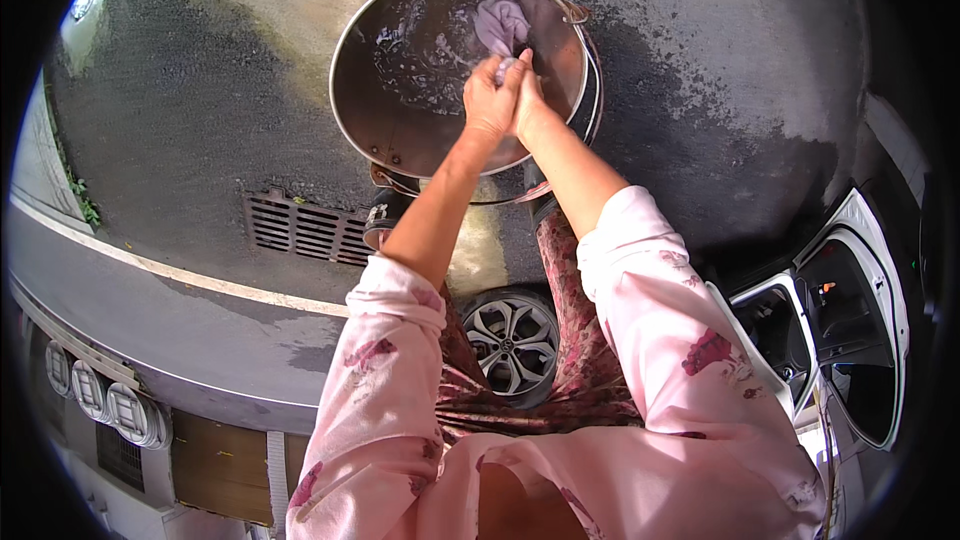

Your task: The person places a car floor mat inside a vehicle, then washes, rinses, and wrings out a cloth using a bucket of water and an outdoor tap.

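A wet, pale purple cloth (501,24) is bunched over a large metal bucket (427,142). Both my hands grip it side by side, my left hand (491,96) and my right hand (528,94) pressed close together. The cloth's twisted end shows between the fingers, and its loose part spreads beyond them toward the bucket's far side. Rippling water (424,52) with bright reflections lies in the bucket. The bucket's wire handle (598,90) hangs down outside the rim on the right. How much of the cloth sits inside my palms is hidden.
The bucket stands on partly wet asphalt (187,105). Left of my feet lies a metal drain grate (307,226). A car wheel (511,345) shows between my legs. At right, a white car door (855,315) hangs open. A pale line (210,281) crosses the ground at left.
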The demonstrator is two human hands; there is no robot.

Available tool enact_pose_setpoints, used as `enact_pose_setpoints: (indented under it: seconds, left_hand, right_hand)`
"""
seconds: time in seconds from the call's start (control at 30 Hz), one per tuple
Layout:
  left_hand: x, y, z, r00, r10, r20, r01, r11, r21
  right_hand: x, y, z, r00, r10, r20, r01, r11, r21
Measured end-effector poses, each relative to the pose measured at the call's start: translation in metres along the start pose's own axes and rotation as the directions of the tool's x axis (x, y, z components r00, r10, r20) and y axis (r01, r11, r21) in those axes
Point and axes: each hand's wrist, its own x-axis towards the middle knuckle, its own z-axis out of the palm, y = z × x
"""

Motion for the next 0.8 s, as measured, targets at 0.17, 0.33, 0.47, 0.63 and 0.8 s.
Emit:
enact_pose_setpoints:
  seconds: [0.17,0.33,0.47,0.63,0.8]
  left_hand:
    - [-0.073,0.065,-0.018,0.971,0.201,-0.129,-0.194,0.979,0.064]
    - [-0.055,0.083,-0.011,0.977,0.153,-0.151,-0.094,0.936,0.340]
    - [0.002,0.028,-0.047,0.936,0.075,-0.344,0.079,0.907,0.413]
    - [0.032,-0.031,-0.056,0.957,0.282,-0.064,-0.169,0.725,0.668]
    - [0.065,-0.079,-0.076,0.985,0.146,-0.095,0.046,0.306,0.951]
  right_hand:
    - [-0.014,-0.006,0.002,0.839,0.083,0.538,-0.162,0.982,0.101]
    - [0.012,0.020,-0.015,0.602,-0.200,0.773,-0.511,0.648,0.565]
    - [-0.045,0.033,0.042,0.973,-0.202,-0.114,0.175,0.962,-0.211]
    - [-0.051,0.032,0.012,0.812,-0.576,-0.094,0.540,0.802,-0.255]
    - [-0.063,0.032,-0.008,0.879,-0.445,-0.174,0.377,0.870,-0.318]
